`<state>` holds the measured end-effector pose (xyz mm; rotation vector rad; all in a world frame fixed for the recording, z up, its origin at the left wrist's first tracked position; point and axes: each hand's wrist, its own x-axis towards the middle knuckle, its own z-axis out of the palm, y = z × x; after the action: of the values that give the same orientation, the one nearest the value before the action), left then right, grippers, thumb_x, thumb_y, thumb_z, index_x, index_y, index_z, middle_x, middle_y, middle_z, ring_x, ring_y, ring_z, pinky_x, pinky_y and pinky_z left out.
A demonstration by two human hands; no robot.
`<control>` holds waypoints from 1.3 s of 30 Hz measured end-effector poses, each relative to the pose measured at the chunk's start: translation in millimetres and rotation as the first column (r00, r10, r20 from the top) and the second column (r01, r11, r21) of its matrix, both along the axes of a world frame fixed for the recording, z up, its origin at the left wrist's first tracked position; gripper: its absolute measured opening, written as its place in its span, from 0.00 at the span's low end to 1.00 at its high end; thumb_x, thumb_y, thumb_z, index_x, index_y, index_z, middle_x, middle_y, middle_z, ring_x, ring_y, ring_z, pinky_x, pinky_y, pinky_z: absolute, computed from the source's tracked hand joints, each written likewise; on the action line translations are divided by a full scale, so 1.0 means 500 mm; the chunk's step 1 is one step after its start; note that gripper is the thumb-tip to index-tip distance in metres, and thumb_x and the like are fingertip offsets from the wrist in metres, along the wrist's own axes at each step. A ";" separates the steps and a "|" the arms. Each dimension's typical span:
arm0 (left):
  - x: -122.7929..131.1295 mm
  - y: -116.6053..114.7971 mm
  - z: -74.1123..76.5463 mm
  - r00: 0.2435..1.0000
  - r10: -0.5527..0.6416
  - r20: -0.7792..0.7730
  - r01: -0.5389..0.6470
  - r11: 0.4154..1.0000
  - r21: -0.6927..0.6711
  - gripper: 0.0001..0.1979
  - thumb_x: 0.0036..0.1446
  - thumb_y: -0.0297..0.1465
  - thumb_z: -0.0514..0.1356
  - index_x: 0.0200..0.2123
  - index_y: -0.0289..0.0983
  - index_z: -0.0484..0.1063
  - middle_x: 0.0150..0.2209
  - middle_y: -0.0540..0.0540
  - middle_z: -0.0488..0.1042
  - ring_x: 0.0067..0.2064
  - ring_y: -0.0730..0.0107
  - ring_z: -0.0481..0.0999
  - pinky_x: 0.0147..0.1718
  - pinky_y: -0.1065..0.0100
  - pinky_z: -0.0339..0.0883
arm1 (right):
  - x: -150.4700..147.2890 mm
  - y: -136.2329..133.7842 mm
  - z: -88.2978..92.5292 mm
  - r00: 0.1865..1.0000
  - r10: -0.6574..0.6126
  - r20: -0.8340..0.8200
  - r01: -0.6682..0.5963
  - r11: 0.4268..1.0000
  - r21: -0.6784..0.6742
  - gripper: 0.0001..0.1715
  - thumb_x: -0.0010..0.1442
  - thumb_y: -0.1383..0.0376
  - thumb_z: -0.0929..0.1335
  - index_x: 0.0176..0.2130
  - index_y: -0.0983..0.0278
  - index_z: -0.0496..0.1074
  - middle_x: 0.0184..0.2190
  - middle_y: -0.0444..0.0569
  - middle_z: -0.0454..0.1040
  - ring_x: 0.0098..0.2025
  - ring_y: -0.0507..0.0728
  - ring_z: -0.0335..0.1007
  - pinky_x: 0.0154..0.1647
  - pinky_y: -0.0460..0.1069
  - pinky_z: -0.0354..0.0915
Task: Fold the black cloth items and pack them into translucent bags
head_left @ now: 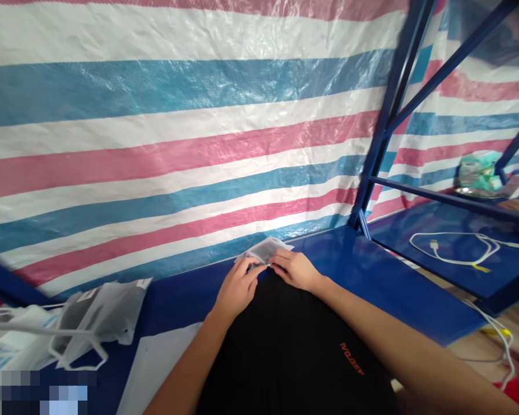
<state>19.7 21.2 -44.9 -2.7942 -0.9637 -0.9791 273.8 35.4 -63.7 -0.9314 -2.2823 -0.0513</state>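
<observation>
- Closest to the lens is my own black top (pixel 285 351), filling the bottom middle of the frame, with some orange lettering (pixel 352 358) on it, low and right of centre.
- My forearms run up from the bottom edge on either side of it, and the hands nearly meet just below the middle of the frame.
- Left hand (pixel 237 291): fingers bent, thumb and fingertips pinching the near edge of a small translucent bag (pixel 266 248).
- Right hand (pixel 296 269): fingers tucked close together, tips pinching that same edge right beside the left ones. Too tiny to tell exactly what's between the tips.
- The bag itself sits at centre frame, over the far side of a shiny blue table (pixel 350 259), something greyish showing through it.
- Lower left, partly behind my left forearm: a flat whitish sleeve (pixel 158 354) on the table.
- Further left there's a heap of frosted bags (pixel 116 311) with dark stuff inside, plus a white strap or cable (pixel 75 333) looping in front.
- Whole upper part is a crinkly striped tarp (pixel 164 109), red, white and blue.
- Right side: blue metal frame (pixel 383 127), then a second blue table (pixel 415 222) with a coiled white cable (pixel 454 262), a greenish bag (pixel 480 170) and someone else's hand (pixel 518 206) at the edge.
</observation>
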 end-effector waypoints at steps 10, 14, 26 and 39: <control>-0.005 0.004 -0.003 0.999 -0.018 -0.043 0.022 0.996 0.087 0.26 0.66 0.18 0.56 0.60 0.46 0.79 0.57 0.41 0.75 0.58 0.53 0.73 0.60 0.47 0.73 | -0.010 -0.002 -0.002 1.000 -0.010 0.018 0.009 0.999 0.035 0.10 0.76 0.63 0.65 0.51 0.59 0.75 0.43 0.51 0.78 0.44 0.60 0.77 0.42 0.53 0.73; -0.005 0.006 -0.006 0.999 -0.029 -0.032 0.032 0.997 0.072 0.23 0.67 0.19 0.57 0.57 0.46 0.80 0.56 0.42 0.76 0.57 0.55 0.75 0.58 0.51 0.75 | -0.012 -0.003 -0.003 1.000 -0.004 0.021 0.003 0.999 0.051 0.10 0.77 0.63 0.65 0.51 0.60 0.75 0.42 0.50 0.78 0.42 0.59 0.77 0.41 0.52 0.72; -0.003 0.000 -0.012 0.999 0.000 0.037 -0.001 1.000 0.024 0.18 0.70 0.23 0.57 0.56 0.45 0.79 0.54 0.44 0.78 0.56 0.57 0.78 0.56 0.56 0.76 | -0.011 -0.005 -0.002 1.000 0.011 -0.005 -0.011 1.000 0.011 0.08 0.76 0.63 0.66 0.51 0.60 0.75 0.43 0.50 0.78 0.42 0.59 0.77 0.41 0.52 0.71; 0.004 0.006 -0.020 0.999 0.041 0.019 -0.041 0.998 -0.038 0.12 0.73 0.27 0.58 0.54 0.42 0.77 0.53 0.44 0.78 0.56 0.57 0.76 0.60 0.53 0.74 | -0.012 -0.003 -0.006 1.000 0.009 -0.001 -0.009 1.000 0.002 0.10 0.78 0.63 0.65 0.50 0.60 0.75 0.43 0.50 0.78 0.40 0.58 0.76 0.40 0.51 0.69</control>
<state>21.8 24.4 -54.9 -2.7884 -1.0487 -0.9949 268.0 33.9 -66.7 -0.9194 -2.2850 -0.0487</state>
